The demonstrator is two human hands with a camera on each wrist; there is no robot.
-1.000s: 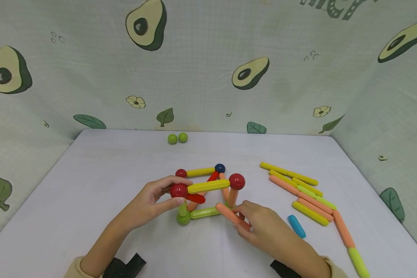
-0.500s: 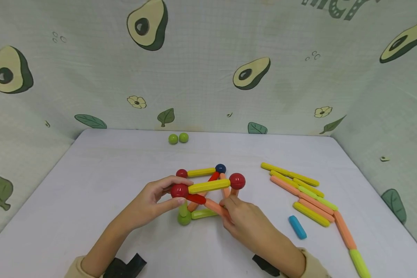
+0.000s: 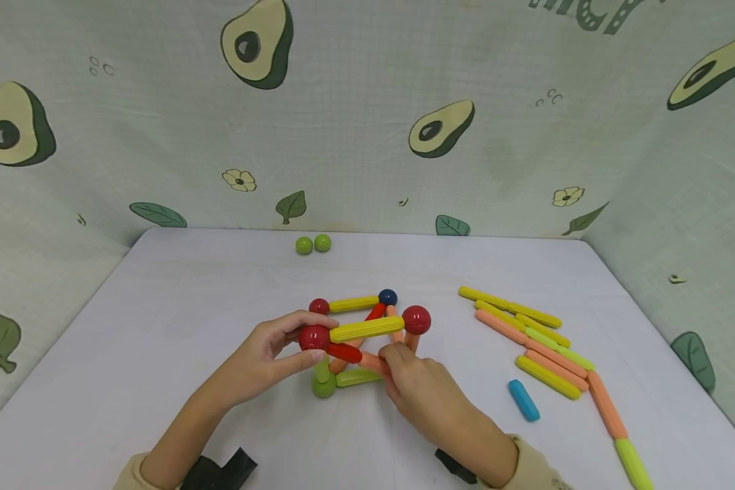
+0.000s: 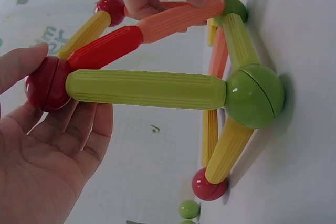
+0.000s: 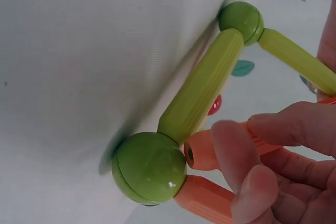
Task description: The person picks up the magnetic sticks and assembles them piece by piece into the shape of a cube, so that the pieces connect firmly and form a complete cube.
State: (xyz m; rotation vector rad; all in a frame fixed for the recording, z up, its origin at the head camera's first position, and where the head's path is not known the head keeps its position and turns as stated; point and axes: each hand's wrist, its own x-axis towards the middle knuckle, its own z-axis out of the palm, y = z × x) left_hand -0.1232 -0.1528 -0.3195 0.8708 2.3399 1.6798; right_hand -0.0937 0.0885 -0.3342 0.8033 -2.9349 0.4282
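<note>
A standing frame of magnetic rods and balls fills the middle of the table. My left hand [image 3: 278,350] holds its upper left red ball [image 3: 314,337] between thumb and fingers. From that ball run a yellow rod [image 3: 367,329] to another red ball [image 3: 416,320], a red rod [image 3: 344,352] and an upright light green rod [image 4: 147,87]. My right hand [image 3: 425,388] pinches an orange rod [image 4: 181,20]. One end of it meets the red rod; the other lies right by the lower green ball [image 5: 149,166], which my hand hides in the head view. Whether they touch, I cannot tell.
Several yellow, orange and light green rods [image 3: 551,374] lie on the right of the white table [image 3: 177,299]. A short blue rod [image 3: 523,400] is closer to my right forearm. Two green balls [image 3: 313,244] sit at the back. A patterned cloth [image 3: 355,136] hangs behind.
My right hand has moved left and slightly up with the orange rod, bringing its end against the red rod. My left hand stays on the red ball.
</note>
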